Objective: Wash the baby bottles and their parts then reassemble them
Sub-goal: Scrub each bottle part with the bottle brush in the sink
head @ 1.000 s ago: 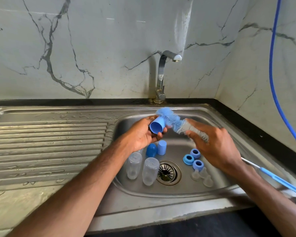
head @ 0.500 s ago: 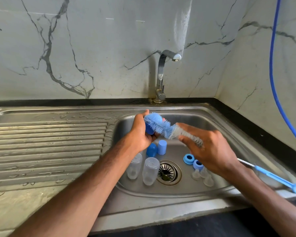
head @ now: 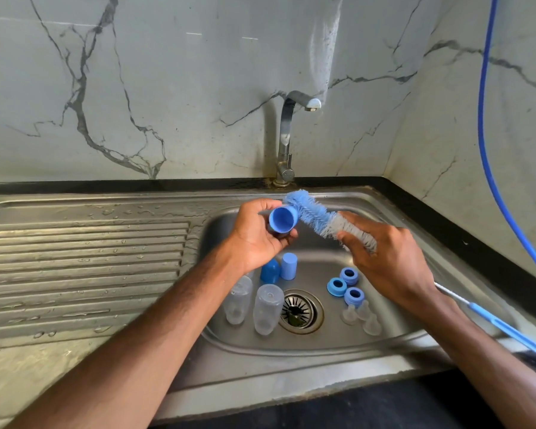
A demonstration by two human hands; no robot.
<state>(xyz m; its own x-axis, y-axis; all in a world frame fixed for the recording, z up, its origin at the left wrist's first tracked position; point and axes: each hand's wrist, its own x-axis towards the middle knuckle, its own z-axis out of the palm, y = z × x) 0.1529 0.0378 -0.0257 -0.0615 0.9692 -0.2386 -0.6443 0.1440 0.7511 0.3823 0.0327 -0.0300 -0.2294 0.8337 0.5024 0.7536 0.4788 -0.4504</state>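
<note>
Cap (head: 283,220) is gripped in the left hand (head: 254,243) above the sink (head: 307,345), the right hand (head: 390,261) gripping the brush (head: 316,215) beside it; best hold it steady and twist bristles fully inside.

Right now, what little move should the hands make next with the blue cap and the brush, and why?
Probably poke the brush into the blue cap and twist. The left hand holds the cap with its open mouth showing, and the right hand grips the brush with its bristles just outside the rim.
</note>
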